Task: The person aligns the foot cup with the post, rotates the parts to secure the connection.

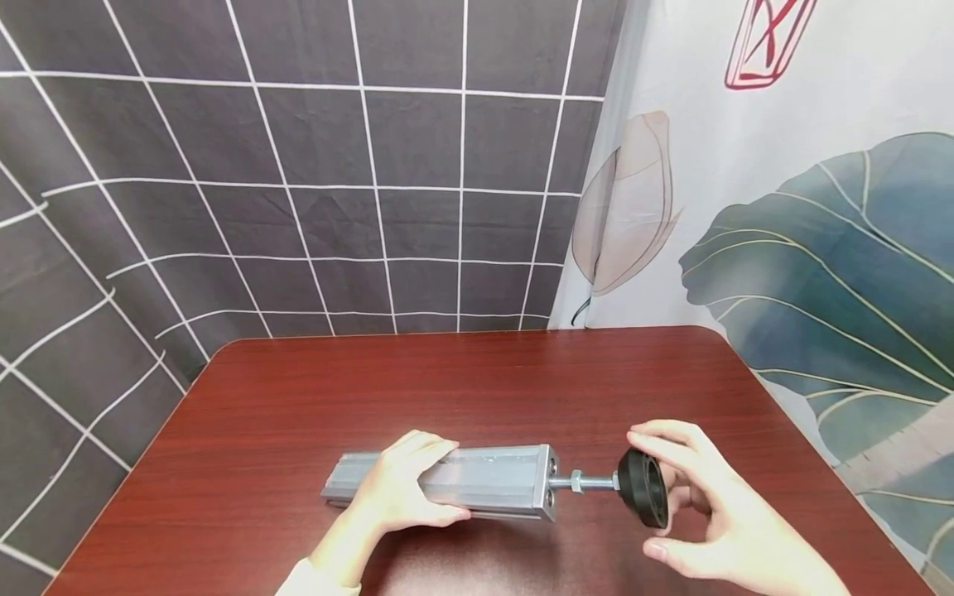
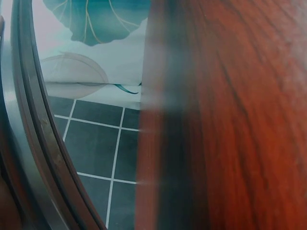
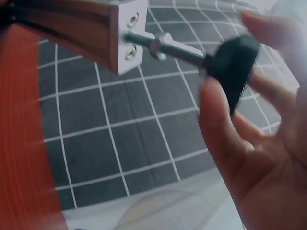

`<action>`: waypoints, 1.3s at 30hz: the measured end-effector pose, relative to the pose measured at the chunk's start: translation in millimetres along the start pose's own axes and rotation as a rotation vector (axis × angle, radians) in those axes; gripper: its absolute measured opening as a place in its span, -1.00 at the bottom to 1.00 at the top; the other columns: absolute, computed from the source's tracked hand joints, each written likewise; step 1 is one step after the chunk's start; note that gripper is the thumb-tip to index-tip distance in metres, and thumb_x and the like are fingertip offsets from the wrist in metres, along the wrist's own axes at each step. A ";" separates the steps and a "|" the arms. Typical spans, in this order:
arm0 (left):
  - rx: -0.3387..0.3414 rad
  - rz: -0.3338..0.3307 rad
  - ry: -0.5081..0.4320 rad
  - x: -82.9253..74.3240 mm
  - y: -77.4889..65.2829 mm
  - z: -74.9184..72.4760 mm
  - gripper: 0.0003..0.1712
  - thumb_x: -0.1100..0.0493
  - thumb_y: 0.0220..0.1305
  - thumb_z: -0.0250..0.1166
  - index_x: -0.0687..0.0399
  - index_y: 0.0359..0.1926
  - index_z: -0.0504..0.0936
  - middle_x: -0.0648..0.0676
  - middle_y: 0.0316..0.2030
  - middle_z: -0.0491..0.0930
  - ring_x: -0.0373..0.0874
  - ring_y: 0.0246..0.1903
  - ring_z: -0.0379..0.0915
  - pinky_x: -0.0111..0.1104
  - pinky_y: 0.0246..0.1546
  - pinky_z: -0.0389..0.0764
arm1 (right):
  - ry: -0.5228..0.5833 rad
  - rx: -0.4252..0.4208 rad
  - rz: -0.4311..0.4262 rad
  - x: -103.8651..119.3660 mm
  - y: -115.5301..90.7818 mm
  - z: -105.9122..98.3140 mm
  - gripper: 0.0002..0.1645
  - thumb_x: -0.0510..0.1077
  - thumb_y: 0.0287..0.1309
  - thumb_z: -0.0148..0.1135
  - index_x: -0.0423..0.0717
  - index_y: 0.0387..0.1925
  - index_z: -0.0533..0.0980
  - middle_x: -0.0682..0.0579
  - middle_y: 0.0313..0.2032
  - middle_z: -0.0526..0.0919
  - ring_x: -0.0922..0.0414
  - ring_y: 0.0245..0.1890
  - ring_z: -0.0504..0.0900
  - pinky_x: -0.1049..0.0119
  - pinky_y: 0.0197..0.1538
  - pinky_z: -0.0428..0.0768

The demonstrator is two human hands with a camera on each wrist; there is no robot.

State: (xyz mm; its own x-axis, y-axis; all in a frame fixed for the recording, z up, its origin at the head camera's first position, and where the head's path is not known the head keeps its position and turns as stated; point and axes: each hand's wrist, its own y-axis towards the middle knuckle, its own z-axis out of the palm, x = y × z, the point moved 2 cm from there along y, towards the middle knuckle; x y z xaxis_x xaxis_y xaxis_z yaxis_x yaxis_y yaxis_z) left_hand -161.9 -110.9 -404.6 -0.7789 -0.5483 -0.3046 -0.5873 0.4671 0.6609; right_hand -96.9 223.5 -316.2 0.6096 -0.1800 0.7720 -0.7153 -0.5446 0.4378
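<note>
Gridded curtain (image 1: 417, 223), red table (image 1: 298, 389); metal bar (image 1: 492, 476) held.

Two hands (image 1: 398, 488) (image 1: 726, 521), one bar (image 1: 492, 478), one levelling foot (image 1: 636, 488)

My head view forward and down over the table (image 1: 447, 381), left wrist close along probably the bar (image 2: 33, 96), facing curtain (image 2: 96, 143), right wrist close on the black cup (image 3: 235, 67), which my head view shares.

Left grip (image 1: 397, 492) on metal profile (image 1: 499, 478), right grip (image 1: 729, 520) beside black foot (image 1: 638, 487)
</note>
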 end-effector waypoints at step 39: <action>0.058 -0.109 -0.007 -0.6 4.6 -1.5 -0.19 -0.23 -0.49 0.57 0.01 -0.09 0.66 -0.10 -0.23 0.56 -0.25 -0.20 0.46 -0.38 -0.20 0.50 | -0.184 -0.180 0.064 -11.8 -1.6 -4.7 0.00 -0.43 -0.43 0.53 -0.25 0.21 0.33 0.19 -0.24 0.39 0.27 -0.45 0.47 0.40 -0.48 0.46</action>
State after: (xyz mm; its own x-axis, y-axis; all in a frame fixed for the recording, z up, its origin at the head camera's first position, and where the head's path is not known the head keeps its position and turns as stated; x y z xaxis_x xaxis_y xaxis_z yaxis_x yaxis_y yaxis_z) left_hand -163.8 -109.5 -400.4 -0.7112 -0.5931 -0.3774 -0.6801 0.4448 0.5827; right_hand -104.6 230.3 -323.9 0.6015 -0.3642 0.7111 -0.7935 -0.3755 0.4789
